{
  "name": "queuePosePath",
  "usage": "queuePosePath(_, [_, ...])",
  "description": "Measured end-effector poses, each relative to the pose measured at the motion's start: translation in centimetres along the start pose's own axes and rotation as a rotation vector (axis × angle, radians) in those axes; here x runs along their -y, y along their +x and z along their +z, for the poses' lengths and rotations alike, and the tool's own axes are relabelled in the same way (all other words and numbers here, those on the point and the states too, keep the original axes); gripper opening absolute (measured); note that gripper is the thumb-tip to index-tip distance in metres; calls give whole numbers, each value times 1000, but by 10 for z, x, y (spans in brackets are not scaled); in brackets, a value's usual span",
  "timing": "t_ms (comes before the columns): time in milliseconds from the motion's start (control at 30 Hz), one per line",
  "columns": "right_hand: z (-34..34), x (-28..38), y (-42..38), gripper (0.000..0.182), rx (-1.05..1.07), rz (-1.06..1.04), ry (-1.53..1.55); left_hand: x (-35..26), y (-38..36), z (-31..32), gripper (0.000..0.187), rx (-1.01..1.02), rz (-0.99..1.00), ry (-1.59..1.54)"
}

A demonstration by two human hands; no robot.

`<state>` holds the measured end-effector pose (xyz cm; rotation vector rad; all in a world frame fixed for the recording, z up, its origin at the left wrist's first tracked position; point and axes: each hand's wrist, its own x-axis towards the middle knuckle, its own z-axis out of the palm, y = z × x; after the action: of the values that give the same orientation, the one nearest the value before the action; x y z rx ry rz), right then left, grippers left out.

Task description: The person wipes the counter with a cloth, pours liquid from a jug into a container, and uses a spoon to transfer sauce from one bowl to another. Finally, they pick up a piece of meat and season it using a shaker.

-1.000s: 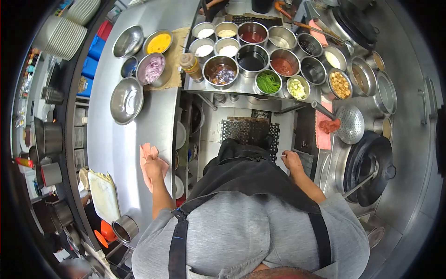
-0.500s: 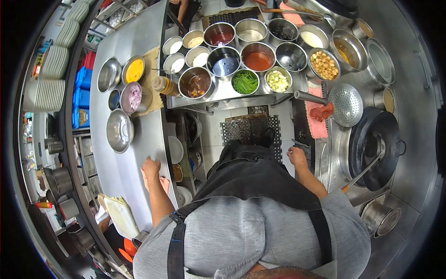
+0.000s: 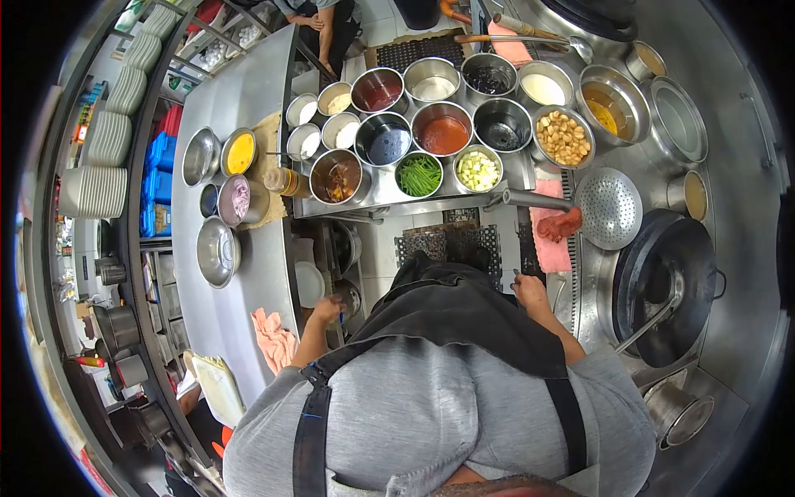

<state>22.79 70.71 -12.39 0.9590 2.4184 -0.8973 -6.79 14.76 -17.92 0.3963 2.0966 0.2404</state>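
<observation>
Left hand has left the pink cloth on the counter at 9 o'clock, fingers curled, possibly pinching something small; right hand closed at the stove edge—reach under-shelf plates steadily.

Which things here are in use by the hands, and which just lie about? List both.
In hand:
left hand at the under-counter shelf beside white plates
right hand at the stove edge

Lying about:
pink cloth
skimmer
wok
ingredient bowls
</observation>
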Motion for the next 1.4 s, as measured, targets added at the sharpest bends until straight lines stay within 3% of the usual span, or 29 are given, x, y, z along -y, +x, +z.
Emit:
queuePosePath(33, [-1, 1, 1, 21, 19, -5, -9, 28, 0, 13, 38, 138, -11, -7])
queuePosePath(100, [1, -4, 6, 20, 46, -23, -21, -3, -53, 0, 30, 225, 104, 407])
queuePosePath(200, [8, -9, 18, 22, 62, -78, -46, 4, -81, -2, 24, 342, 28, 570])
queuePosePath(233, [4, -3, 19, 23, 78, -65, -67, 19, -89, -1, 21, 223, -140, 111])
queuePosePath(267, [2, 2, 19, 24, 95, -51, -90, 31, -86, 0, 21, 222, -151, 102])
queuePosePath(333, [0, 12, 21, 25, 118, -65, -109, 84, -64, 20, 22, -400, -243, 258])
queuePosePath(367, [0, 16, 23, 26, 127, -70, -124, 34, -66, 6, 22, -398, -252, 252])
queuePosePath(400, [2, 20, 24, 26, 133, -74, -131, -41, -103, -34, 27, -760, -311, 107])
queuePosePath(467, [7, 27, 23, 27, 145, -99, -178, -56, -106, -49, 31, -1046, -249, -114])
queuePosePath(567, [12, 46, 7, 20, 70, -128, -119, -50, -103, -68, 38, -1140, -249, -116])
queuePosePath(633, [26, 49, 0, 20, 52, -145, -135, -18, -95, -71, 44, -1247, -202, 95])
queuePosePath(667, [33, 49, -4, 21, 37, -163, -135, -9, -92, -68, 44, -1245, -196, 79])
queuePosePath(733, [39, 60, -20, 22, 33, -119, -132, -6, -98, -71, 47, -1242, -348, 184])
queuePosePath(767, [43, 63, -30, 24, 33, -97, -122, -8, -101, -70, 52, -1145, -484, 227])
queuePosePath(800, [46, 64, -39, 27, 33, -76, -112, -8, -100, -68, 52, -1136, -474, 214])
queuePosePath(867, [57, 62, -60, 27, -7, -53, -110, -3, -94, -64, 57, -941, -663, -48])
queuePosePath(1000, [77, 55, -94, 26, -26, 14, -117, 24, -80, -69, 63, -814, -595, 76])
queuePosePath(1100, [90, 54, -110, 27, 37, 88, -190, 5, -88, -82, 66, -767, -614, 3])
queuePosePath(1333, [101, 94, -98, 28, 30, 45, -197, -1, -94, -85, 72, -691, -616, -81])
queuePosePath(1400, [102, 113, -87, 28, 40, -49, -205, 1, -91, -84, 72, -711, -616, -100])
